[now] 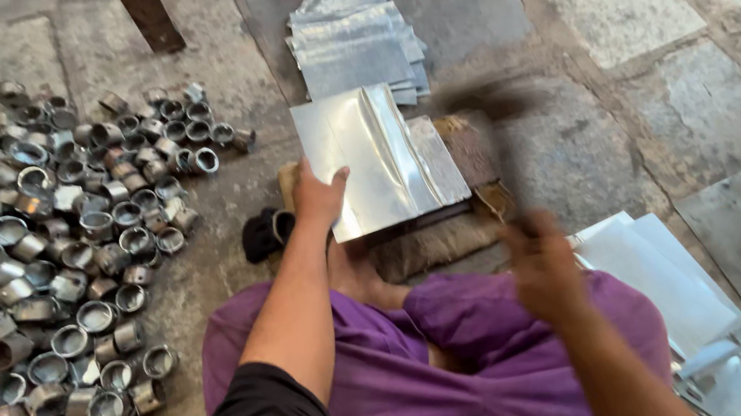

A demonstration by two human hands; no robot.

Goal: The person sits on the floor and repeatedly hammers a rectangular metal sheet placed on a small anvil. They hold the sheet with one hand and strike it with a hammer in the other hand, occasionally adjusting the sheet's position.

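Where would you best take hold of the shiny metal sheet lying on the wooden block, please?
Probably at its near left edge, coming from the left, where the left hand already presses the metal sheet flat. The sheet has a raised fold running down its middle, and the blurred hammer in the right hand is over the right side, so the left edge likely keeps fingers clear.

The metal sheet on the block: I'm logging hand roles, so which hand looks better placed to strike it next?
Right, probably. The right hand has its grip on a raised, motion-blurred hammer over the metal sheet, while the left hand presses flat on the sheet's near-left edge, steadying it.
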